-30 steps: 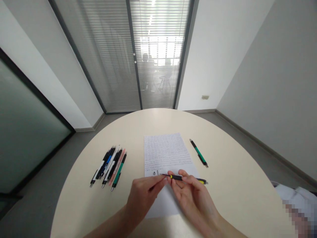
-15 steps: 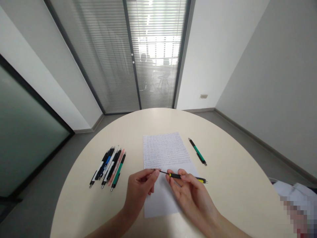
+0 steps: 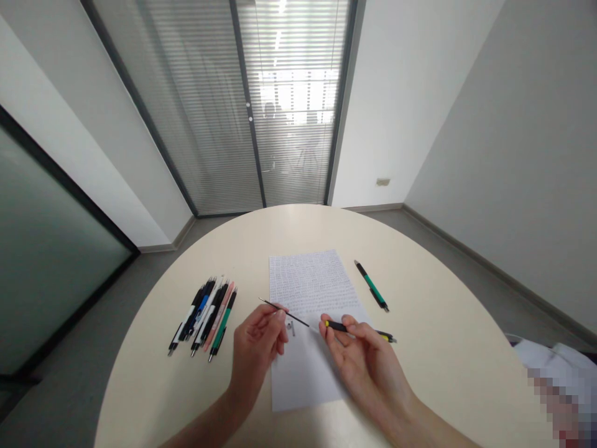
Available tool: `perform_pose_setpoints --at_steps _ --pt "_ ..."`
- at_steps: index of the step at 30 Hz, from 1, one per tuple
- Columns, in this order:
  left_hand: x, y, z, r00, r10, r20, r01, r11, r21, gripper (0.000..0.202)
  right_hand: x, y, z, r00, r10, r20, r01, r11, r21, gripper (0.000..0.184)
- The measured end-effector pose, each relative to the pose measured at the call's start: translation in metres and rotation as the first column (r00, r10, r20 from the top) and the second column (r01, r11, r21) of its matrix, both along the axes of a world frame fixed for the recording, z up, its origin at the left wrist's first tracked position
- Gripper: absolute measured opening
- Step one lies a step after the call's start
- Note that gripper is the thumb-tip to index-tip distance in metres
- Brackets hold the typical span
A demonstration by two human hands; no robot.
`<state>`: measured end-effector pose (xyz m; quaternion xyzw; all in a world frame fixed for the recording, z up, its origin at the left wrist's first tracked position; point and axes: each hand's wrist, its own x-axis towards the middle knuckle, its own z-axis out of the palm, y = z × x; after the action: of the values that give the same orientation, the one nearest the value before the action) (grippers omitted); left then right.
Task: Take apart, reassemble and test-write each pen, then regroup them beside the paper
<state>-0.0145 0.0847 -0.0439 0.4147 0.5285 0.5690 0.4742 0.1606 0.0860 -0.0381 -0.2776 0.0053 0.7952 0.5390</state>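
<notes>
My left hand point(image 3: 259, 345) pinches a thin dark refill point(image 3: 284, 312), which slants up to the left, clear of the pen body. My right hand point(image 3: 361, 361) grips the black and yellow pen barrel point(image 3: 359, 330) just to its right. Both hands hover over a sheet of paper point(image 3: 310, 323) with handwriting on its upper half. A small grey pen part point(image 3: 291, 327) lies on the sheet between my hands.
A bundle of several pens point(image 3: 205, 314) lies left of the sheet on the round cream table point(image 3: 443, 348). A single green and black pen point(image 3: 372, 286) lies to the right. Someone's white sleeve point(image 3: 555, 367) shows at the right edge.
My left hand has drawn the thin refill out of the barrel and moved it leftward. The right hand has kept the barrel nearly still. The small grey part now shows on the paper.
</notes>
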Motion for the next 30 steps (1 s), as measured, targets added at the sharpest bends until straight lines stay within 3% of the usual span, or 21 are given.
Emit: perform_pose_setpoints --at_steps 3,5,8,12,20,30 --pt "-0.002 -0.002 -0.002 1.000 -0.009 0.000 0.009 1.000 0.004 0.026 0.003 0.002 -0.002 1.000 -0.016 0.011 0.016 1.000 -0.021 0.014" --pt "0.000 -0.004 -0.003 0.984 -0.098 -0.148 0.097 0.995 -0.011 0.025 0.003 0.002 -0.003 1.000 -0.009 0.006 0.009 1.000 -0.017 0.014" --pt "0.004 -0.005 -0.004 0.859 -0.218 -0.464 0.207 0.975 -0.076 0.020 0.002 0.002 -0.003 1.000 -0.006 0.000 0.006 1.000 -0.014 0.014" --pt "0.008 -0.003 -0.004 0.669 -0.229 -0.707 0.200 0.972 -0.125 0.019 0.002 0.001 -0.002 1.000 0.003 0.012 -0.003 1.000 -0.020 0.014" --pt "0.010 0.001 -0.007 0.523 -0.203 -0.828 0.194 0.974 -0.117 0.022 0.002 -0.002 -0.001 1.000 0.029 0.011 -0.029 0.999 -0.017 0.012" --pt "0.010 0.001 -0.015 0.427 -0.243 -0.871 0.201 0.965 -0.170 0.023 0.001 -0.001 0.000 0.999 0.047 0.028 -0.046 0.999 -0.016 0.014"
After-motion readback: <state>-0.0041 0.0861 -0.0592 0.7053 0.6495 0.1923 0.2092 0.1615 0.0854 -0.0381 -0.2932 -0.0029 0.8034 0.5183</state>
